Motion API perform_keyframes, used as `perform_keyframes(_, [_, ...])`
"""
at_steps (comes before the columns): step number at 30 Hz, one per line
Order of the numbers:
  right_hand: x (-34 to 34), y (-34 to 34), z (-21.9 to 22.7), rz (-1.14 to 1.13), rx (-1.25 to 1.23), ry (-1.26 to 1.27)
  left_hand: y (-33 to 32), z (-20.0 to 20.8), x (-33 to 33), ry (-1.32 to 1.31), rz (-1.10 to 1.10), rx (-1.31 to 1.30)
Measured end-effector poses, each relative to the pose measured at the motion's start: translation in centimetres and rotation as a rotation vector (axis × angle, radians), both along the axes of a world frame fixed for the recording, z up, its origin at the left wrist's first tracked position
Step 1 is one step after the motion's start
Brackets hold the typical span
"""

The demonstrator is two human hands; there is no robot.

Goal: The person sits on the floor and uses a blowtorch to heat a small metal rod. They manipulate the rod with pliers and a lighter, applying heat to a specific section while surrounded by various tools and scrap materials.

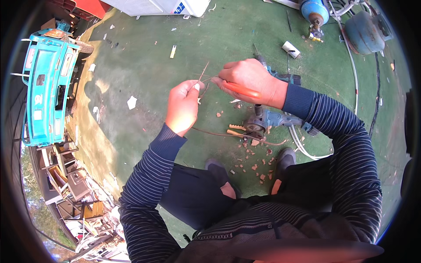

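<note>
Between the fingers of my left hand (pixel 182 107) is a thin copper-coloured wire (pixel 204 70), pinched so that one end sticks up past the thumb. My right hand (pixel 254 78) is closed around orange-handled pliers (pixel 242 90). Their jaws are mostly hidden by the fingers, close to a thin strand running from the left hand. Both hands are raised in front of me, a short way apart. Below the right hand, a blue angle grinder (pixel 258 122) lies on the floor. Beside it is a tool with yellow-tan handles (pixel 237 127).
A blue cordless drill (pixel 293 79) lies beyond the grinder. Reddish fragments (pixel 254 167) are scattered by my shoes. A white cylinder (pixel 290 49), a blue gas cylinder (pixel 315 12) and a grey tank (pixel 365 34) are far right. A turquoise truck (pixel 48 87) and scrap wood (pixel 76 186) are left.
</note>
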State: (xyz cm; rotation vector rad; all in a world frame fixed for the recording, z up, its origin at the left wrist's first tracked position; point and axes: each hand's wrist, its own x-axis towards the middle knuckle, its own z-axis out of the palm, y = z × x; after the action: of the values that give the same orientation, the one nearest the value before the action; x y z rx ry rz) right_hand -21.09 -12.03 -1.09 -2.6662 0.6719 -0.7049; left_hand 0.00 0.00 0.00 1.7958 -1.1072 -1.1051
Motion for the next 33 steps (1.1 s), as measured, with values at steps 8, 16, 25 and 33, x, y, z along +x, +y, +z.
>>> perform_keyframes(8, [2.1,2.4,-1.0,0.005,0.091,-0.111,1.5,0.8,1.8,-0.069,0.027,-0.085])
perform_keyframes(16, [1.2,2.1,-0.1,0.055,0.095,-0.105,0.6,-0.3,0.0,-0.023,0.076,-0.12])
perform_keyframes(25, [0.5,1.5,0.3,-0.04,0.163,-0.04,1.1,2.0,-1.1,-1.154,-0.27,-0.428])
perform_keyframes(33, [0.6,2.1,0.0,-0.079,0.164,-0.052,1.6,2.8,-2.3,-1.324,-0.27,-0.413])
